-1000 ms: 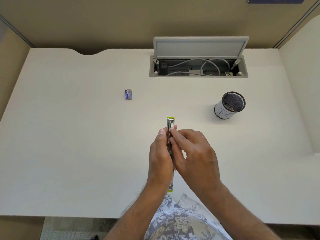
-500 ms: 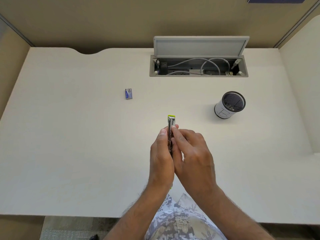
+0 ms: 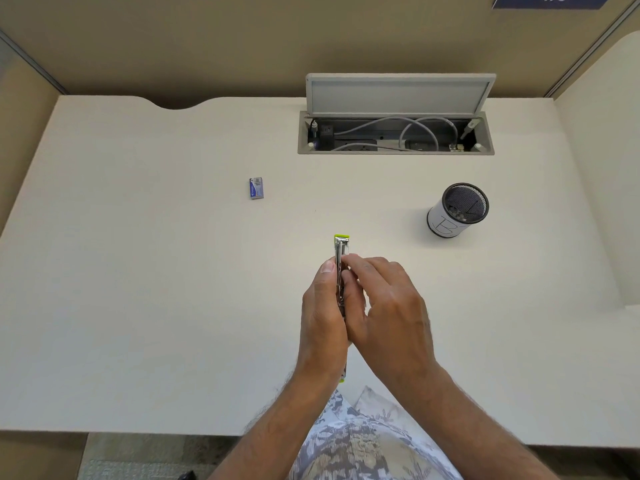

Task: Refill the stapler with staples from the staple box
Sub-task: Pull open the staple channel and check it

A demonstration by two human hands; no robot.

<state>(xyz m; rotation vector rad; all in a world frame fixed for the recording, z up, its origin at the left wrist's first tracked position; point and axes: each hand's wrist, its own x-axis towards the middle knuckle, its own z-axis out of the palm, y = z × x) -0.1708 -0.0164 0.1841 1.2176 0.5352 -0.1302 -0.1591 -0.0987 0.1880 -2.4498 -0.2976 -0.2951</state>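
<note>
At the near edge, a patterned grey-and-white garment [image 3: 349, 441] is showing at six o'clock below the pale cream desk top [image 3: 138, 306]. Both forearms are reaching up from there to the middle of the desk. The left hand [image 3: 323, 313] is wrapping around a slim silver metal stapler with lime-green ends [image 3: 341, 249], its thumb lying along the stapler's left side and its fingers closed behind the body. The right hand [image 3: 384, 306] is pressing in from the three o'clock side, its fingertips [image 3: 348, 268] pinching against the metal channel near the top; whether any staples are lying between them cannot be told. The stapler is standing lengthwise from six towards twelve o'clock, one green tip poking out past the fingers and the other just showing below the left wrist.

Farther out, at ten o'clock from the hands and well apart from them, a small blue-and-grey staple box [image 3: 256, 188] is lying flat on the desk. At two o'clock a black mesh pen cup with a white paper wrap [image 3: 457, 214] is standing upright. At twelve o'clock, by the far edge, a grey cable tray [image 3: 394, 148] is sitting with its lid raised, white cables coiling inside.
</note>
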